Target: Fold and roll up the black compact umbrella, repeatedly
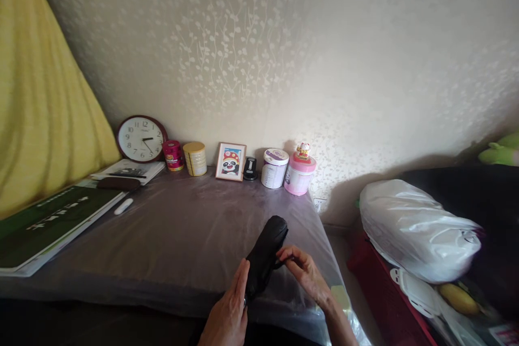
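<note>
A black folded umbrella [265, 251] lies slanted over the front part of the covered table, its rounded far end pointing away and slightly right. My left hand [229, 305] is at its near end on the left side, fingers together and fairly straight, gripping it there; a small shiny bit shows beside the fingers. My right hand [302, 270] is at the umbrella's right side, with thumb and fingers pinching a short dark strap that comes off the fabric. The near tip of the umbrella is partly hidden by my left hand.
Along the wall stand a round clock [141, 139], a pink can [173, 155], a yellow tin [195, 159], a panda picture frame [231, 161] and two tubs [275, 168]. Green books [52, 221] lie left. Right, past the table's edge, a white plastic bag [417, 230] rests on a red box [375, 281].
</note>
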A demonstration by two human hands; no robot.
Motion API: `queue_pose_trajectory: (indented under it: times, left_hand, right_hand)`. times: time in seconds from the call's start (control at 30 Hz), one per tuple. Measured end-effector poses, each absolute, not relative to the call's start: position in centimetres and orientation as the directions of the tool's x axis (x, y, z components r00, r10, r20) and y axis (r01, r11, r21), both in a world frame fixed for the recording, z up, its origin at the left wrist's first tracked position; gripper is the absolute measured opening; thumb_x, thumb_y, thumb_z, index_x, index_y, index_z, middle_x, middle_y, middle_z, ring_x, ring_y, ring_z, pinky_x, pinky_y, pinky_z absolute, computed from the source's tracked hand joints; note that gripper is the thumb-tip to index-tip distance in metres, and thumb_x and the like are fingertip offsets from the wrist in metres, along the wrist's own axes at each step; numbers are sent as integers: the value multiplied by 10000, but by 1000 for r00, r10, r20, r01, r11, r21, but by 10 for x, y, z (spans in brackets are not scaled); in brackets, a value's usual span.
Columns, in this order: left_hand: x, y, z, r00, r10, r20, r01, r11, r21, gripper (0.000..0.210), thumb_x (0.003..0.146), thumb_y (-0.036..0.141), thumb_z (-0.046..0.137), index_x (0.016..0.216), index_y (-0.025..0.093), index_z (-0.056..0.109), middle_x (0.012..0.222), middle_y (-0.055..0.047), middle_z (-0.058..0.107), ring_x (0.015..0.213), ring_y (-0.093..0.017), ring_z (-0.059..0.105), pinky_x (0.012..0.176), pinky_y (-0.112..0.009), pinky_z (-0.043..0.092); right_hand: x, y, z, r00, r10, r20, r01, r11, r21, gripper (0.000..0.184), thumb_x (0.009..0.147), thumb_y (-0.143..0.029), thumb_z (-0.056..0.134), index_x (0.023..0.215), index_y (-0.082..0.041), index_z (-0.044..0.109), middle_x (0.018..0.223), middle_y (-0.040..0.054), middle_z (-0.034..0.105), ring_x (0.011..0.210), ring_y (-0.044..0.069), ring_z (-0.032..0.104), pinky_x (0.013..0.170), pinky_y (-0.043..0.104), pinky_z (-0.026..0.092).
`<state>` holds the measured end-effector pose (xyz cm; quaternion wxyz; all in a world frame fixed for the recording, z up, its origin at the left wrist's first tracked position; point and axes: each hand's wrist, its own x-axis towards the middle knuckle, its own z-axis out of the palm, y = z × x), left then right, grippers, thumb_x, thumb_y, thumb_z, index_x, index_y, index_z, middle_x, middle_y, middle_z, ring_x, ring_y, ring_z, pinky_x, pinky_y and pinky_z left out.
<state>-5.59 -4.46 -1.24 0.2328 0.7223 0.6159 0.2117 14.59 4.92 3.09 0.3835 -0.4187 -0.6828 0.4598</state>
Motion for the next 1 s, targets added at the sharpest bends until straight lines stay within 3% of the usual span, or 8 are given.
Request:
queue_pose_trajectory:
  times: [0.17,0.33,0.43,0.53,0.67,0.73,0.83,1.0]
  left_hand:
    - [-55,-46,-9,155,988,-19,779,-110,617,816,760,-17,290,1387,348,-85,1525,2,37,1258,-154,415,920,-238,450]
    - [-60,-42,1,109,993,-47,661,-37,750,708,776,79,373,1393,323,126,1502,-21,184,1186,-171,493,924,-248,444]
    - [-68,-38,7,80,969,-235,414,182,892,651,797,206,401,1381,298,129,1318,-92,469,913,-179,644,663,-262,537]
    - [-81,-38,7,-5,930,-367,255,356,899,599,835,325,344,1376,262,94,1284,-141,469,723,-173,663,462,-256,501]
    - [-98,-42,-1,-160,986,50,579,52,814,555,867,368,315,1386,262,149,1472,-107,216,1169,-246,502,783,-304,520]
    - [-102,-44,-3,-101,988,117,722,-8,692,567,872,328,304,1398,330,92,1509,-80,115,1054,-226,584,699,-273,526]
    - [-102,-41,-3,-23,998,65,818,-19,575,650,841,182,272,1396,361,-17,1517,-118,4,689,-111,641,527,-225,481]
    - [-104,-26,1,-9,1000,10,820,1,573,744,750,96,300,1412,275,11,1459,-174,224,613,-88,602,541,-234,457]
  right_hand:
    - [190,51,18,-50,994,92,353,104,-930,262,726,-395,523,841,-191,639,631,2,586,630,162,548,617,266,442]
    - [211,55,-12,76,992,99,389,62,-919,323,735,-438,486,842,-174,637,689,33,625,591,154,540,555,256,432]
    - [214,52,-22,81,995,58,429,18,-903,348,752,-452,463,870,-180,645,650,15,613,570,150,540,520,243,421]
    - [212,48,-21,80,994,78,466,32,-884,346,758,-450,447,857,-187,649,632,10,611,574,153,551,532,245,431]
    - [208,47,-18,76,992,101,470,54,-881,335,754,-443,433,834,-190,638,740,42,660,622,169,591,567,262,467]
    - [208,48,-19,74,990,116,472,68,-879,315,748,-431,436,823,-197,633,761,45,670,629,173,601,586,271,481]
    - [208,49,-24,68,988,141,487,90,-869,295,753,-413,434,815,-200,629,762,46,676,633,179,608,606,281,490]
    - [207,49,-29,70,977,203,544,133,-828,257,769,-350,413,802,-204,622,778,43,677,679,183,613,656,286,482]
